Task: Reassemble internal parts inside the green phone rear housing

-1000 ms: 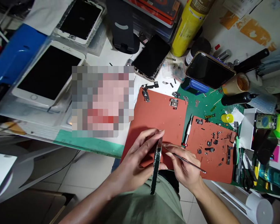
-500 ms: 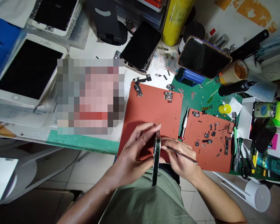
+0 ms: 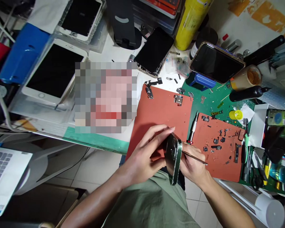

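Note:
My left hand (image 3: 147, 150) grips a dark green smartphone (image 3: 174, 164) by its edge, above my lap at the front of the red mat (image 3: 161, 110). The phone stands tilted on its side, its glossy back and camera lenses turned partly toward the left hand. My right hand (image 3: 194, 163) is closed around a thin dark metal tool (image 3: 195, 157), just right of the phone. The tool's working tip is hidden behind the phone, so I cannot tell what it touches. The right fingertips are partly hidden too.
A second red mat (image 3: 218, 164) on the right holds several small phone parts. Between the mats lies a screwdriver (image 3: 193, 128). Behind stand a propped phone (image 3: 217, 62), another dark phone (image 3: 155, 50) and a yellow can (image 3: 192, 23). A white phone (image 3: 54, 72) lies left; a laptop (image 3: 7, 177) sits lower left.
The phone has turned from nearly edge-on, so its back and cameras now show. Both hands still hold their things. The view has shifted left, bringing the laptop keyboard into sight.

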Motion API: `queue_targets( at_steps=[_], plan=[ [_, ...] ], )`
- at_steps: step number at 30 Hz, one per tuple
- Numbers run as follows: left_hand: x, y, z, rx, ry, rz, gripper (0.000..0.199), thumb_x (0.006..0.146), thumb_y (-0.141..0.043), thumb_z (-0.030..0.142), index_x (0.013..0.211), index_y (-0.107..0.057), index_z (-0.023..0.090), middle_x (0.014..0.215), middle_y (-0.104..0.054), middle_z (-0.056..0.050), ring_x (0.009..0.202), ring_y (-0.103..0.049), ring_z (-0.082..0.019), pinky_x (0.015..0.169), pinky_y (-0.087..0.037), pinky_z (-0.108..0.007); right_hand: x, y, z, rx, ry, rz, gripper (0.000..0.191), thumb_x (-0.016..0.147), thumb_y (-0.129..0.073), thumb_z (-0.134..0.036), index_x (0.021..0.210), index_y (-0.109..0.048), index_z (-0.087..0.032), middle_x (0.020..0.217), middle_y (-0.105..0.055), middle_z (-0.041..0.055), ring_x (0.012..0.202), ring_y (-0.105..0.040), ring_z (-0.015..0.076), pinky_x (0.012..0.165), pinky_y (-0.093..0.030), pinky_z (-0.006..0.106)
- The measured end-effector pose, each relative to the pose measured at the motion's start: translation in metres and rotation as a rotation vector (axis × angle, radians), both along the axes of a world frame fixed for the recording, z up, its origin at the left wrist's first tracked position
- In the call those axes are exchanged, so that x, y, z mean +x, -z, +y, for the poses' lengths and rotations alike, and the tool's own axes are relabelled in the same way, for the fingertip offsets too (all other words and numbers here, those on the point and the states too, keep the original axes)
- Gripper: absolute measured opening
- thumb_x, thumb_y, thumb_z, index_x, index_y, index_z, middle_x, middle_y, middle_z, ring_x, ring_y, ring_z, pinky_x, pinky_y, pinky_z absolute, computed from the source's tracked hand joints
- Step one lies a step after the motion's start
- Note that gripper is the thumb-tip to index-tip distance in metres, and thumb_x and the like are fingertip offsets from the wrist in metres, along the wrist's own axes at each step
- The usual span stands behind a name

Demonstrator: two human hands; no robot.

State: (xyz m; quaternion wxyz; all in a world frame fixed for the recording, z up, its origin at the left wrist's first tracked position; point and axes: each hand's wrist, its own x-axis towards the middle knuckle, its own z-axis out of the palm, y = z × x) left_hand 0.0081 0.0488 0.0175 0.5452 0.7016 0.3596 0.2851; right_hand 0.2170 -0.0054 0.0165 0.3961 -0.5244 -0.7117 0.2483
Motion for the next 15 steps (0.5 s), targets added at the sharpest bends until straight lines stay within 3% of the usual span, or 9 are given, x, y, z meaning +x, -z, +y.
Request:
queue_targets(
  at_steps=[9,15],
  plan=[
    [0.0015,-0.0014,-0.0007,0.032,0.025,0.011,0.101,0.089,-0.08,0.001,0.169,-0.037,0.044,0.162,-0.05,-0.007,0.152,-0.053,-0.03,0.125,-0.052,-0.039,0.0002,-0.0029,-0.0008,-0.009,-0.024,-0.063,0.03,0.102,-0.059,-0.005,0.121,-0.069,-0.026,0.108,-0.085,0.0082,0.092,-0.086,0.0237,0.077,-0.072,0.032],
    [0.0019,-0.0018,-0.0005,0.059,0.029,0.013,0.096,0.092,-0.072,0.0,0.17,-0.037,0.043,0.161,-0.05,-0.007,0.152,-0.053,-0.028,0.126,-0.051,-0.038,-0.0017,-0.0045,0.0044,-0.013,0.048,-0.046,0.023,0.104,-0.061,-0.009,0.114,-0.072,-0.026,0.1,-0.085,0.0044,0.085,-0.085,0.0196,0.076,-0.071,0.028]
  ],
)
